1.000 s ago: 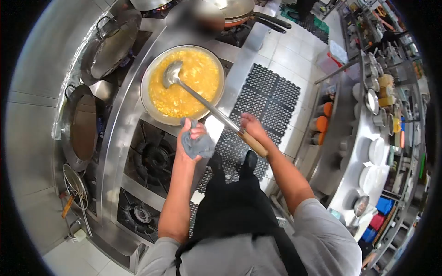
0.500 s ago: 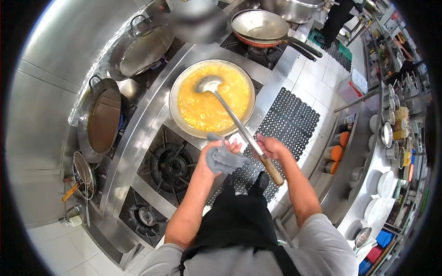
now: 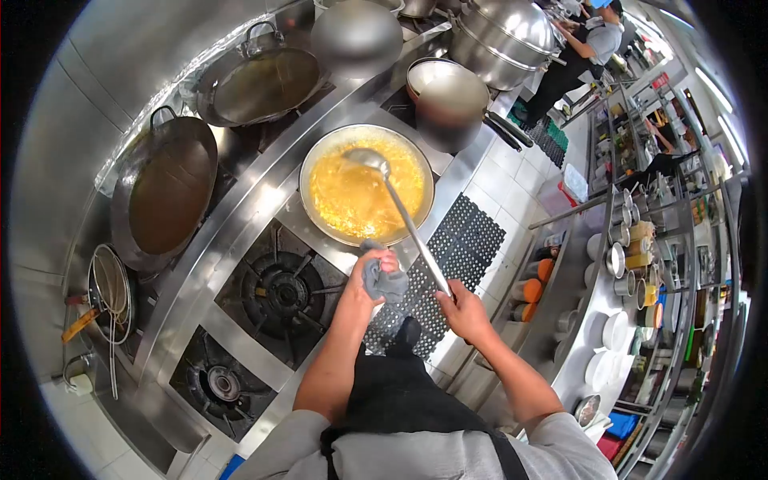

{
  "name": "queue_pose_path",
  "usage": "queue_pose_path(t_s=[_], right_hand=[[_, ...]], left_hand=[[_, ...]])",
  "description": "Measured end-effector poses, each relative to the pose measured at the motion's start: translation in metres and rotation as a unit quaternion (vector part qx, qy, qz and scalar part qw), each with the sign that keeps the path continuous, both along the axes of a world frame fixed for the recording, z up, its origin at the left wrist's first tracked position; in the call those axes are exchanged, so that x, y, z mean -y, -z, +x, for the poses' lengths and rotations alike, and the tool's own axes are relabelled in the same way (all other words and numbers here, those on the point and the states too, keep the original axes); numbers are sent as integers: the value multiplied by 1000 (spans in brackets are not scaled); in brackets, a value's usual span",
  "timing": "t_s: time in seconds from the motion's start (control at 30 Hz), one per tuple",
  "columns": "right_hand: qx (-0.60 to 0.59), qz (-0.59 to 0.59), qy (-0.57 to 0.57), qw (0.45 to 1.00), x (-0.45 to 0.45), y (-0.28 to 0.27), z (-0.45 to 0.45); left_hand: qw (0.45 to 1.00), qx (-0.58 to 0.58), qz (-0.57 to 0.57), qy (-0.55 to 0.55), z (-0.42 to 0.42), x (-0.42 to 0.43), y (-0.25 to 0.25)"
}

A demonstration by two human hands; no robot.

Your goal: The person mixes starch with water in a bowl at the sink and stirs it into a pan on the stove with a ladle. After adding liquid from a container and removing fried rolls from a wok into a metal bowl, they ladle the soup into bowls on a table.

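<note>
A wide metal pan sits on the stove, filled with bubbling yellow food whose kind I cannot make out. The bowl of a long-handled ladle rests in it, and the handle slants toward me over the pan's near rim. My right hand is closed around the handle's lower end, hiding the wooden grip. Bunched in my left hand is a grey cloth, with the fingers curled around it. That hand is by the near rim; whether the cloth touches the pan I cannot tell.
Bare burners lie left of my hands. Large woks line the back of the stove, with a strainer beside them. Stacked frying pans and a steamer pot stand beyond. A person works far right, past shelving.
My right hand has closed on the ladle's handle, where its fingers were loose before. My left fingers have curled around the cloth, which lay across the open palm. The view has tilted upward.
</note>
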State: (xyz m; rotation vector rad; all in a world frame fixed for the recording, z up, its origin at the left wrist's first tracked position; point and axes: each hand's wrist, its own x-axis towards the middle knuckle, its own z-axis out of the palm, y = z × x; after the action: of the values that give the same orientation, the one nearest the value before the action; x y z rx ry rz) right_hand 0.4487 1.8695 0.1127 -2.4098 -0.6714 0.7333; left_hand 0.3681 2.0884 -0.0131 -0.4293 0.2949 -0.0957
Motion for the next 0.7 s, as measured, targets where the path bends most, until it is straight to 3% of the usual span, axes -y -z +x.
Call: queue_pose_path(t_s=[0.07,0.1,0.33,0.4,0.47,0.7], right_hand=[[22,44,17,999,-6,-4,-7],[95,66,8,993,-8,7,-7],[82,91,55,991,-33,49,-5],[-117,123,104,980,-36,53,-4],[-312,150,149,926,-44,52,-3],[-457,146,98,872,-51,24,11]], left_hand=[[1000,-10,29,8,-4,-2,2],[1000,6,23,8,-6,-2,4],[999,-2,41,22,-10,-7,-2],[998,-13,57,27,-9,-10,-4],[995,-1,85,42,-9,-12,0],[986,-29,144,81,-9,-20,-5]])
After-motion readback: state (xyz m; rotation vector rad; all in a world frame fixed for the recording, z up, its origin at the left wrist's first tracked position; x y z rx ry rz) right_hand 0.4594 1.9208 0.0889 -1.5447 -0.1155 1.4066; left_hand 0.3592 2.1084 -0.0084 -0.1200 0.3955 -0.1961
